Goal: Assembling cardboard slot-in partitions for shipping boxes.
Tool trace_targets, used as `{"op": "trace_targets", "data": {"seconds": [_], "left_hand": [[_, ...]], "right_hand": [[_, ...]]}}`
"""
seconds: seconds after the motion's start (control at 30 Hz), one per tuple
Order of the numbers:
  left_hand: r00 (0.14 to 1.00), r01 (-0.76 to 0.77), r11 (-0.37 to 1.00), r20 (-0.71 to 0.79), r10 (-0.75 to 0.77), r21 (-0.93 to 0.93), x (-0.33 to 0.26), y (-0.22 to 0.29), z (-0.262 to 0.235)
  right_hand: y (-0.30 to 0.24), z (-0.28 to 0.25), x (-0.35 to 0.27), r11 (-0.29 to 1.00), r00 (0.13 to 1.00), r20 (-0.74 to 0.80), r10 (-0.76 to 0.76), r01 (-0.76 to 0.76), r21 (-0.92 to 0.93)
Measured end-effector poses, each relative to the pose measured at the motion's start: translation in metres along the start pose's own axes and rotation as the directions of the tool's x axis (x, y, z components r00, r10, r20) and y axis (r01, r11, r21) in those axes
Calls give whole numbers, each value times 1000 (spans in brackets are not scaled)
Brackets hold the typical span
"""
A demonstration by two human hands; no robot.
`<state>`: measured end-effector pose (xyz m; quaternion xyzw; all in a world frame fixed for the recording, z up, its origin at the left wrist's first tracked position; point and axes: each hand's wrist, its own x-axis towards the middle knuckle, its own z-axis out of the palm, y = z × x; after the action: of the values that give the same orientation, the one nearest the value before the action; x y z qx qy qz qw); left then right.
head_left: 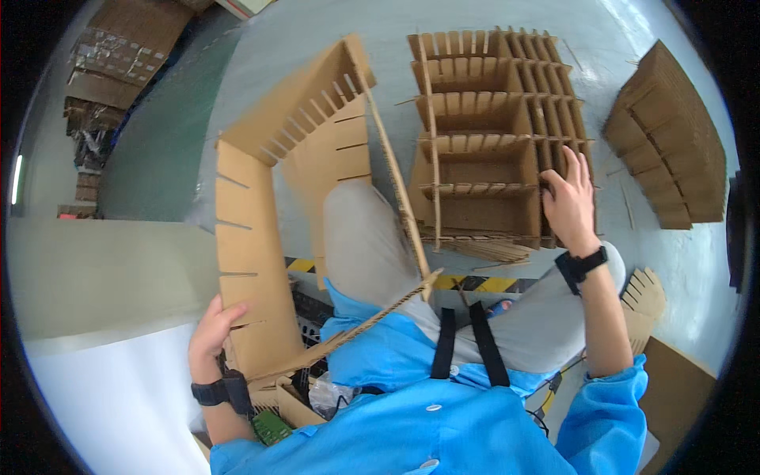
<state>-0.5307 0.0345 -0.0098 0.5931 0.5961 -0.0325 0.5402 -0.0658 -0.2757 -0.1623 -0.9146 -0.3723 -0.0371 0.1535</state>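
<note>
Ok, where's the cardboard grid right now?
In the head view, the grid is above and right of centre, between the frame in the left hand and the stack at far right; the right hand is at its lower right.

On my feed, the grid [481, 144] lies on the floor [309, 32] ahead, right of centre. The frame [257, 253] is to its left; the stack [673, 138] is to its right, apart. Boxes [119, 47] lie far left, beyond the frame. Left fingers [229, 312] hold the frame's left side; right fingers [571, 164] are on the grid's right part.
</note>
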Motion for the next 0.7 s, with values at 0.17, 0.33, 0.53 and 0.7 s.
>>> {"op": "trace_targets", "data": {"seconds": [0.17,0.33,0.53,0.7], "left_hand": [[998,29,999,-60,-30,-24,-2,0,-1],[1000,9,1000,-11,-9,-11,3,6,4],[999,0,1000,-50,-1,-28,8,15,0],[991,-57,992,-129,42,-116,29,7,-45]], "right_hand": [[4,3,1,995,996,-57,-75,78,59],[6,10,1,994,989,-99,-105,104,-15],[14,13,10,997,991,135,-21,31,-77],[16,9,8,996,989,131,-69,75,-43]]}}
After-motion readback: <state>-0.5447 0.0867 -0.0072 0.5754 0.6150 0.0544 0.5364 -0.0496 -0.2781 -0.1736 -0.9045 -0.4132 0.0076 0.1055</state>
